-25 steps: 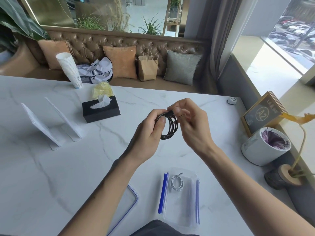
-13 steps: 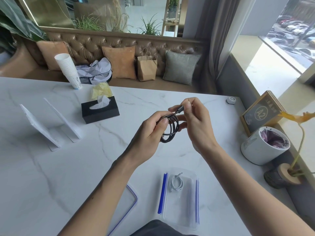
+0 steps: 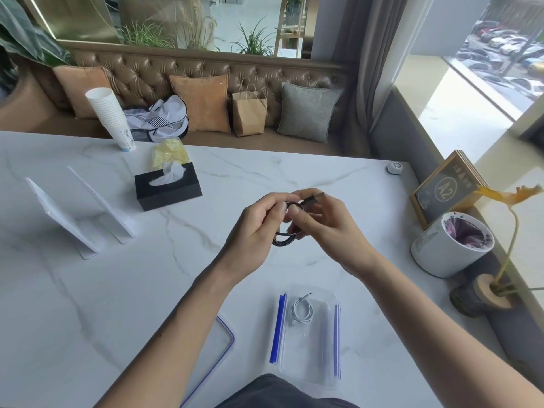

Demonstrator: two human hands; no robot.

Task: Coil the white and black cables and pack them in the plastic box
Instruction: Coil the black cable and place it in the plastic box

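Since a second ago the right hand (image 3: 323,228) has drawn the black cable's (image 3: 284,241) plug end up and over the coil, so the plug now juts out at 1 o'clock from its pinching thumb and forefinger. Left hand (image 3: 259,228) pinches the coil's other side, fingers curled shut around the loops; both hands hold it above the table (image 3: 88,304), not touching it.

A wooden sign (image 3: 446,188) at 3 o'clock reads "A2" in a circle; the small writing above that is too blurred to read.

White marble with grey veins covers the table, which runs to a tufted brown sofa with cushions and a paper bag (image 3: 248,113); a window sits at right.

At 6 o'clock from the hands lies the clear box (image 3: 312,363) with blue clips, and the white cable (image 3: 301,312) lies coiled inside, toward its far end. Its lid (image 3: 226,343) lies just left, partly hidden by the left forearm. A white pot (image 3: 450,248) at 4 o'clock holds a purple liner. A black tissue box (image 3: 169,187) shows a tissue sticking up.
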